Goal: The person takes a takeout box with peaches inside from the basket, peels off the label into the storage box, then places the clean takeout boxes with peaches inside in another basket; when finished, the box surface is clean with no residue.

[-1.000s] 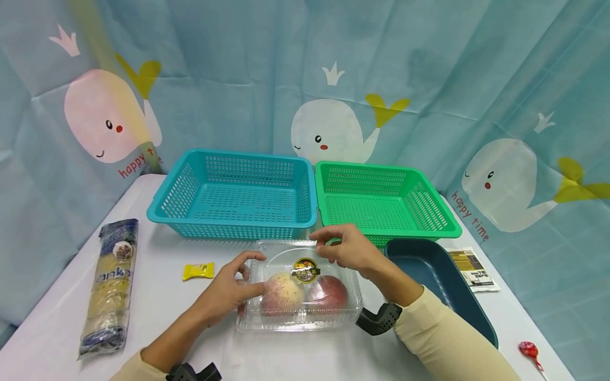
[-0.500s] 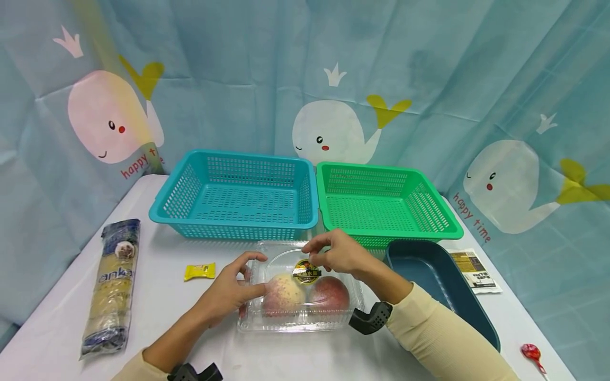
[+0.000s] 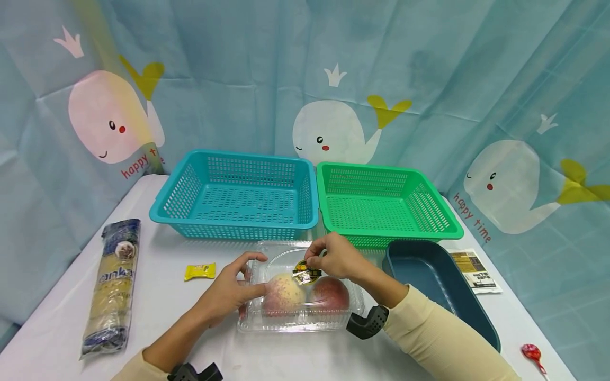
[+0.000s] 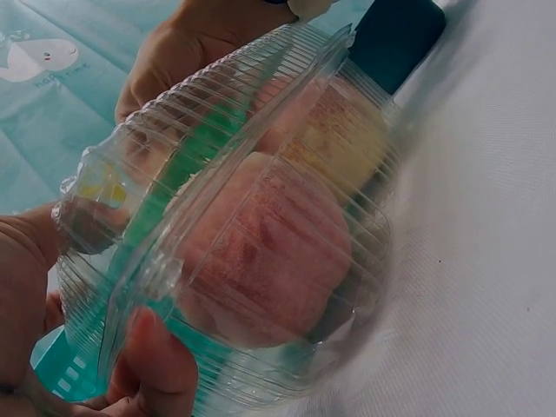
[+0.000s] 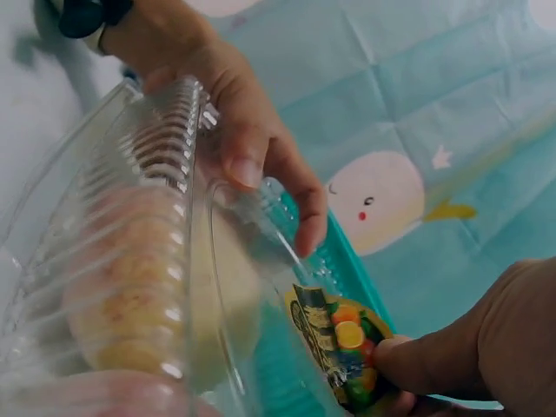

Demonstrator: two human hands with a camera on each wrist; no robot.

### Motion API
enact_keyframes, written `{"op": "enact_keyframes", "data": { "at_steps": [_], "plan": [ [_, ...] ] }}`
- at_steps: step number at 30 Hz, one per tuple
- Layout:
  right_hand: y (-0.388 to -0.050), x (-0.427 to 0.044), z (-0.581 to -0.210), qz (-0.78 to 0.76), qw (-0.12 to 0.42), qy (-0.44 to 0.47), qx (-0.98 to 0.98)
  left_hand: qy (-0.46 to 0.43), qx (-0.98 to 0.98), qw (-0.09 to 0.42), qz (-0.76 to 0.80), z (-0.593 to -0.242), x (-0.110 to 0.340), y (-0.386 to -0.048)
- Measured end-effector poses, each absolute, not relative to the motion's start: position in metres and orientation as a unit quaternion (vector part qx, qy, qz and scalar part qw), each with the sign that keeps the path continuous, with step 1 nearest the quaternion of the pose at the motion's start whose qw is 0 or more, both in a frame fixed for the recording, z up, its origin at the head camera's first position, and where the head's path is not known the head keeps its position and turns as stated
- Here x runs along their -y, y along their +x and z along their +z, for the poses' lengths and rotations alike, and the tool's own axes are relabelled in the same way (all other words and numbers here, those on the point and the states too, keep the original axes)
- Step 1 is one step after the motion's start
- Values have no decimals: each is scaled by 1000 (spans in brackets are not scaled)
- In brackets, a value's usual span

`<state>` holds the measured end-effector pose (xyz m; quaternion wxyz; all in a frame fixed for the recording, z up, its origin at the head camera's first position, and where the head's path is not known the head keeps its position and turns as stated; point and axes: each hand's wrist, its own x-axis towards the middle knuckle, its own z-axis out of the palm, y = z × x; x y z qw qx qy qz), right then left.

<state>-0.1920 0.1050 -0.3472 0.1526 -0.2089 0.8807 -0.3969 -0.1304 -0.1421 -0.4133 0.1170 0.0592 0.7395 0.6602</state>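
A clear plastic clamshell box (image 3: pixel 274 323) lies on the white table, with two peaches (image 3: pixel 330 294) visible through its lid. A round black and yellow sticker (image 3: pixel 305 276) sits on top of the lid. My left hand (image 3: pixel 233 288) grips the left side of the box, thumb and fingers spread around its edge. My right hand (image 3: pixel 335 257) is over the lid, its thumb and finger pinching the edge of the sticker. In the right wrist view the thumb presses on the sticker (image 5: pixel 347 343); the fingertip under it is partly hidden.
Behind the box stand a blue basket (image 3: pixel 233 232) and a green basket (image 3: pixel 395 234). A dark blue tray (image 3: pixel 443 275) and a paper packet (image 3: pixel 476 272) are at right, with a red lollipop (image 3: pixel 531 352). At left lie a yellow wrapped sweet (image 3: pixel 199 271) and a long packet (image 3: pixel 109 288).
My right hand has moved left and down across the lid, from its far edge to the sticker, and its fingers have closed together there. The left hand and the box have stayed put.
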Motion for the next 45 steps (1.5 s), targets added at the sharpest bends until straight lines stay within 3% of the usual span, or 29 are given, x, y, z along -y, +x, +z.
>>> {"op": "enact_keyframes", "data": {
  "at_steps": [12,19,32,45],
  "plan": [
    [-191,-120,-323,-463,160,-228,-841,54,-734,117,667,-414,142,-131],
    [-193,-141,-301,-466,194,-242,-829,57,-729,122,671,-414,142,-131],
    [-189,-189,-275,-446,202,-255,-834,52,-729,122,672,-414,142,-131],
    [-185,-249,-273,-428,212,-268,-837,64,-722,124,678,-415,142,-130]
  ]
}}
